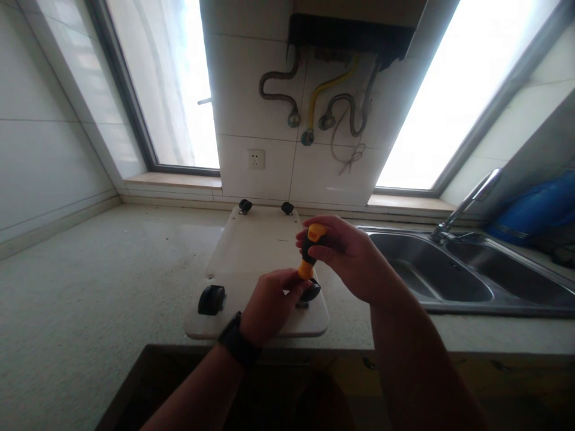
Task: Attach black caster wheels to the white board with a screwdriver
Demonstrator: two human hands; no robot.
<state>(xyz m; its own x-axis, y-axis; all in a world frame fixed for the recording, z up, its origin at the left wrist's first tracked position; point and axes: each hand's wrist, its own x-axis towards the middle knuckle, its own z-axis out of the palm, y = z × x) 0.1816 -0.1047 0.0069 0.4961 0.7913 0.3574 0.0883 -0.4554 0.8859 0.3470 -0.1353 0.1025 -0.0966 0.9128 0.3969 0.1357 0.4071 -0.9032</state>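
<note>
A screwdriver [309, 250] with an orange and black handle stands nearly upright over the near right corner of a white board [258, 239]. My right hand [344, 254] is closed round the upper part of that handle. Just below, the fingers of my left hand [275, 296] pinch the screwdriver's lower end, close beside a black caster wheel [311, 291]. The tip and whatever it touches are hidden behind my fingers. Another black caster [211, 299] sits at the board's near left corner, and two smaller-looking casters [287, 208] are at its far edge.
The board lies on a speckled pale countertop [112, 281]. To the right is a steel double sink [422, 269] with a tall faucet [467, 203]. Behind are a wall socket [256, 159] and hoses [323, 90] under a wall-mounted appliance [350, 33]. A blue bag-like object [534, 209] lies far right.
</note>
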